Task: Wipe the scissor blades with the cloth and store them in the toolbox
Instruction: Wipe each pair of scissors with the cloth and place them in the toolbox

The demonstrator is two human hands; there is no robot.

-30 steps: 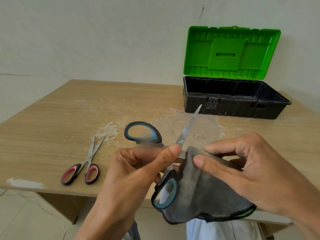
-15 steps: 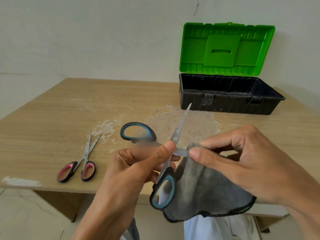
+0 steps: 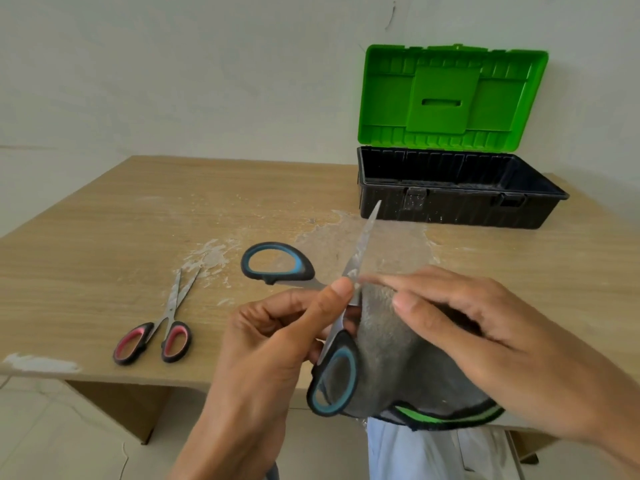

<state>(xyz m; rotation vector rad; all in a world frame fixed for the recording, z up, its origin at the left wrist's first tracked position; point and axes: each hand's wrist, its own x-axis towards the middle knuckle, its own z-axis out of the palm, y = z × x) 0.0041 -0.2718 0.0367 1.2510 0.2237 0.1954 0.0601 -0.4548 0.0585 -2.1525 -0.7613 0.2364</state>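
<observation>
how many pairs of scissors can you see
2. The blue-handled steel scissors are spread open in the left hand, by the grey cloth that the right hand grips. The red-handled steel scissors lie on the wooden table. The green-lidded black toolbox is partly hidden inside.

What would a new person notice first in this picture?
The open toolbox with its bright green lid stands at the back right. In front, the left hand holds blue-handled scissors spread wide, and the right hand holds a grey cloth against them. Red-handled scissors lie at the left.
</observation>
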